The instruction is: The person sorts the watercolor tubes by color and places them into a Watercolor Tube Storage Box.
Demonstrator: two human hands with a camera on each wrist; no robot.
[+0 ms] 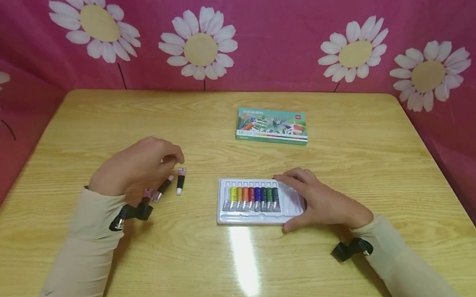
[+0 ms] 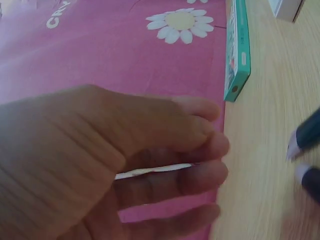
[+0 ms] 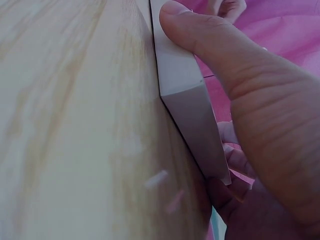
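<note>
My left hand [image 1: 140, 162] hovers at the left over loose paint tubes, its fingers loosely bent and nothing between them in the left wrist view. Beneath and beside it lie three dark-labelled tubes: one [image 1: 181, 181] by the fingertips, another [image 1: 163, 189] slanted, and a third [image 1: 147, 195] partly hidden by the wrist strap. A white plastic paint tray [image 1: 250, 219] rests on the table, with a row of coloured paint tubes [image 1: 251, 197] in it. Its right end is gripped by my right hand [image 1: 321, 202], thumb on the near side and fingers on the far side.
Behind the tray lies a flat teal paint box [image 1: 270, 126] with a printed picture. The wooden table [image 1: 181, 272] ends at the back against a pink curtain [image 1: 268, 27] with large daisies. A bright reflection falls just in front of the tray.
</note>
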